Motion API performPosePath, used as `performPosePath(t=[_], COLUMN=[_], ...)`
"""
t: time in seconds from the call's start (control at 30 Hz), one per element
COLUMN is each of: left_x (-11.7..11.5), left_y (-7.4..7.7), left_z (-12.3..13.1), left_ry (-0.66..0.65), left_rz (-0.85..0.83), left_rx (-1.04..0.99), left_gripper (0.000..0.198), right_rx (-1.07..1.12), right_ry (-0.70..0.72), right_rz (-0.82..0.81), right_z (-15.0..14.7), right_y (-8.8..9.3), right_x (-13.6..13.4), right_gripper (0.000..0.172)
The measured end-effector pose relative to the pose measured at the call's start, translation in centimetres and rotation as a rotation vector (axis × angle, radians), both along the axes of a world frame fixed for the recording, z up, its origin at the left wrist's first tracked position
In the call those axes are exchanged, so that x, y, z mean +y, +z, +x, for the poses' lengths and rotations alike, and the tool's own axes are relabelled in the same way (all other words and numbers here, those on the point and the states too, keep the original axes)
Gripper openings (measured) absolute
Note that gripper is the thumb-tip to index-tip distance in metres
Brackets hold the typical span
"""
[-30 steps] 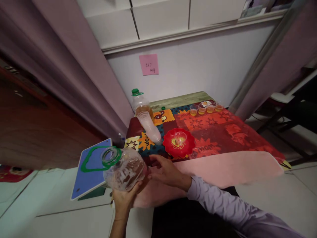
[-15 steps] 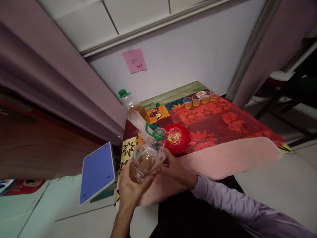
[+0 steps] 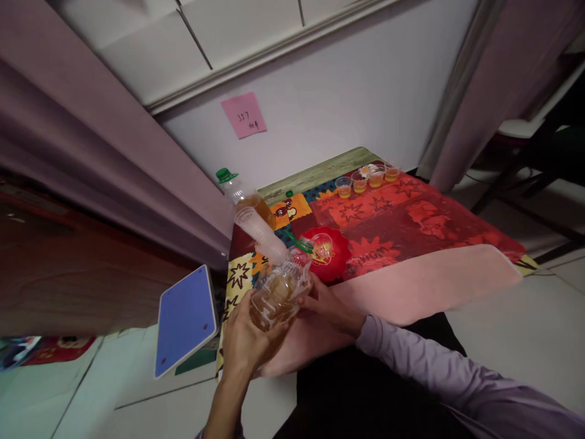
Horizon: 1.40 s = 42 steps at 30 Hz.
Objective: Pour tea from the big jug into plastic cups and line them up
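Both my hands hold a large clear plastic jug (image 3: 280, 289) with amber liquid and a green neck ring. My left hand (image 3: 247, 341) grips its base from below, and my right hand (image 3: 325, 303) wraps its side. The jug is tilted, with its mouth next to a small clear cup (image 3: 322, 245) that stands on a red plate (image 3: 337, 259). A stack of clear cups (image 3: 264, 234) lies on its side beside the plate. Behind it stands a bottle with a green cap (image 3: 237, 192).
The low table carries a red patterned cloth (image 3: 411, 225) and a pink towel (image 3: 425, 283) along its near edge. Several small cups of orange liquid (image 3: 364, 180) stand at the far side. A blue board (image 3: 185, 318) leans at the left. A pink note (image 3: 244, 114) hangs on the wall.
The jug has swung from low on the left up over the table and tipped so its mouth reaches the cup on the red plate. My right hand has closed on its side.
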<state>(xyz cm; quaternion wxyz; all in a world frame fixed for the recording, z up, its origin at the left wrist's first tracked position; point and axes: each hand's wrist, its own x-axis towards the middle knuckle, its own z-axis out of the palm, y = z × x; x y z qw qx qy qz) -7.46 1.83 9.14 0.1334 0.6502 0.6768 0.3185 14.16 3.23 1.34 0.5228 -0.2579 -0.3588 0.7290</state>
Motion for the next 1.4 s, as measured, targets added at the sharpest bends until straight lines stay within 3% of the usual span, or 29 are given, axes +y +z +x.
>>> performPosePath(t=[0.1,0.33,0.5,0.77,1.1,1.4], left_x=[0.3,1.1,1.3,1.5,2.1,2.3], left_y=[-0.2,0.0,1.7,5.3,5.9,7.2], left_z=[-0.2,-0.2,0.7,2.9,3.6,4.4], left_ry=[-0.04,-0.035,-0.028,-0.02,-0.046,-0.07], left_rz=[-0.063,-0.085,-0.163,-0.419,-0.48,-0.48], left_rx=[0.163,0.212,0.359,0.596,0.632,0.678], left_gripper=[0.091,0.093,0.094,0.09,0.091,0.082], right_rx=[-0.029,-0.035,-0.01,0.014,0.024,0.046], right_ry=[0.022,0.003,-0.007,0.045,0.029,0.022], right_rz=[-0.002,0.055,0.038,-0.053,-0.1,-0.12], right_z=[0.6,0.8,0.6,0.0,0.4,0.2], right_y=[0.6,1.3,1.6,0.2,0.3,0.5], right_x=[0.1,1.4,1.5,1.8,1.9,2.3], right_gripper=[0.094,0.084,0.088,0.081,0.072,0.085])
